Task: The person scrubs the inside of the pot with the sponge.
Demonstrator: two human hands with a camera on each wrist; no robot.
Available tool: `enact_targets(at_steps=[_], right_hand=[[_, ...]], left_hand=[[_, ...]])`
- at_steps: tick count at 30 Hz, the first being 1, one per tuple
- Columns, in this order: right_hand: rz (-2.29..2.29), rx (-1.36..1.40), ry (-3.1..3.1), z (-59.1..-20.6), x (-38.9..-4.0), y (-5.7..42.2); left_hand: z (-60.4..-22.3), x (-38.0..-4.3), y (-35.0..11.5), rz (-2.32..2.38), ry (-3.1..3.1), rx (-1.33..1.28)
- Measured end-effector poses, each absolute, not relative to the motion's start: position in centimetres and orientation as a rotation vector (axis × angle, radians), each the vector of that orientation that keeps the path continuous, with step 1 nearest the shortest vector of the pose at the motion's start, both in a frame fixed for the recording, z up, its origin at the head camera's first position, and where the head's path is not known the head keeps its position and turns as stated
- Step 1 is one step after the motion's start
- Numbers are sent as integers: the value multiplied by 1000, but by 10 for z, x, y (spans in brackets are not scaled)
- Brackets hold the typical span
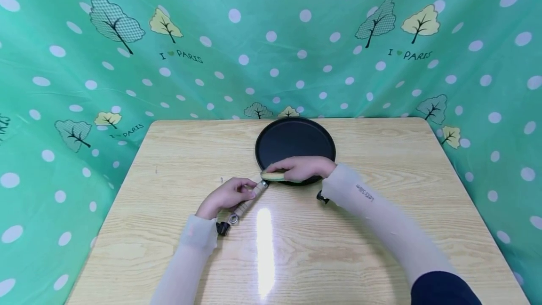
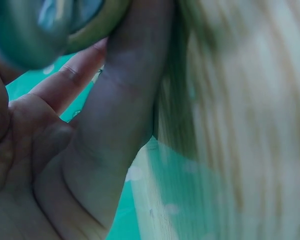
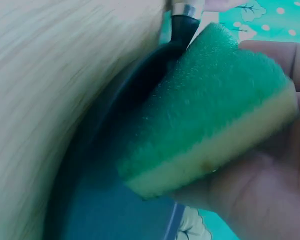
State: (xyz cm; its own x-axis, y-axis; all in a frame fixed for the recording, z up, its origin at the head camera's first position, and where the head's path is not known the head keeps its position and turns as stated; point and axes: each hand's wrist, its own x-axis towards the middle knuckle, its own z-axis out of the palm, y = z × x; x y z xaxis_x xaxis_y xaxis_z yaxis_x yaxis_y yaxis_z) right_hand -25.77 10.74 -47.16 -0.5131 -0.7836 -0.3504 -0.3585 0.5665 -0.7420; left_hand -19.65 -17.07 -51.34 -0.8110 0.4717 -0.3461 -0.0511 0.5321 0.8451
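A round black frying pan (image 1: 294, 140) lies at the back middle of the table, its wooden handle (image 1: 244, 206) slanting toward the near left. My left hand (image 1: 228, 195) grips that handle between thumb and fingers. In the left wrist view the handle's end (image 2: 90, 30) is blurred at the top, beside the left hand (image 2: 90, 150). My right hand (image 1: 306, 167) pinches a sponge (image 1: 273, 176) over the pan's near-left rim, close to the handle joint. The right wrist view shows the sponge's green scouring side (image 3: 205, 95) and yellow foam edge; whether it touches the pan is unclear.
The pan stands on a light wood table (image 1: 360, 239) with a bright light reflection in front of the pan. Behind and at both sides hangs a green cloth (image 1: 271, 60) with white dots and trees. Black wrist cameras (image 1: 222, 228) sit under the sleeves.
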Motion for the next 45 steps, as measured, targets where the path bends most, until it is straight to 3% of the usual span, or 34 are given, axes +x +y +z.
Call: enact_targets(at_steps=[30, 45], right_hand=[[-934, -653, 2430, -486, -301, 36], [-287, -532, 2854, -493, -324, 49]], left_hand=[[-514, -196, -172, 1252, 2239, 358], [-516, -197, -173, 1272, 2218, 357]])
